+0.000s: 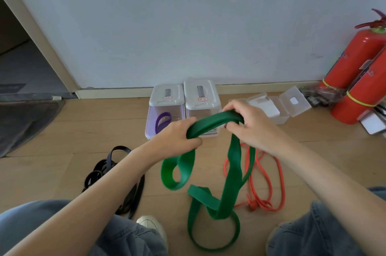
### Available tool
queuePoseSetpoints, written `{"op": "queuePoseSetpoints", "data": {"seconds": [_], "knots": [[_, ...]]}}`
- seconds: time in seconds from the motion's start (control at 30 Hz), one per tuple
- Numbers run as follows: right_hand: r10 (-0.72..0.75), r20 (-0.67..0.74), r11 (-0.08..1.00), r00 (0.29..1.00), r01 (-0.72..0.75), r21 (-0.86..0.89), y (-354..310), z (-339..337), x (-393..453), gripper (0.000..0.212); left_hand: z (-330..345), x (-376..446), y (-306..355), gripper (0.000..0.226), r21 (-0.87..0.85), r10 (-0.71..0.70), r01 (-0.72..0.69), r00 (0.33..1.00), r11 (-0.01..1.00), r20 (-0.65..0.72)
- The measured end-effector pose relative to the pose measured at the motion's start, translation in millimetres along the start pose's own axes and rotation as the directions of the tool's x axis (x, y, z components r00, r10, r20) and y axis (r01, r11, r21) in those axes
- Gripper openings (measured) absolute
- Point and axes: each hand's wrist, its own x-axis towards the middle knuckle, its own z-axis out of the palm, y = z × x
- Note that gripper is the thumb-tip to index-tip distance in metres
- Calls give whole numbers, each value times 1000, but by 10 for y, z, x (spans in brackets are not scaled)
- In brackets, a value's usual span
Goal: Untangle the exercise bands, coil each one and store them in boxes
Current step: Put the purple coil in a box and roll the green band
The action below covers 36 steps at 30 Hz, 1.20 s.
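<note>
Wide flat green rubber exercise band (234, 163): held over the floor, gripped by left hand (177, 136) and right hand (248, 122), fingers curled round it; upper span running left-right, tail dangling near, twisted, uncoiled. Purple band (163, 121) already boxed in far clear box (165, 109); black bands (117, 174) left, orange cord (265, 182) right, still loose.

place: indoor room, home or office, can't tell which
floor: wood laminate (62, 168), skirting along plain white wall (188, 15)
left: open doorway (18, 57), dark mat (23, 120)
right: two red extinguishers (355, 71) against wall
storage: lidded plastic boxes (200, 97) by skirting
</note>
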Motion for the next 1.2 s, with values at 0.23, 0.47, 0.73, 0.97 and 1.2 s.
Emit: {"op": "queuePoseSetpoints", "data": {"seconds": [0.23,0.47,0.73,0.97,1.2], "knots": [[-115,147,989,982,100,106,-35,187,-98,61,82,-6,178,12,-120,70,-59,993,991,93],[117,-181,771,976,26,636,82,-180,-18,29,5,-79,-165,18,-202,-26,46,995,978,101],[267,-226,922,937,-180,342,271,-116,-27,19,-247,-45,-161,31,-912,-338,160,941,378,25],[230,-170,944,958,-177,278,289,-23,-17,12,-377,-28,-41,28,-998,-142,-47,988,50,-54],[-31,-211,991,977,58,123,148,-91,-75,18,-234,-34,-122,49,-614,-418,323,908,720,-13]]}}
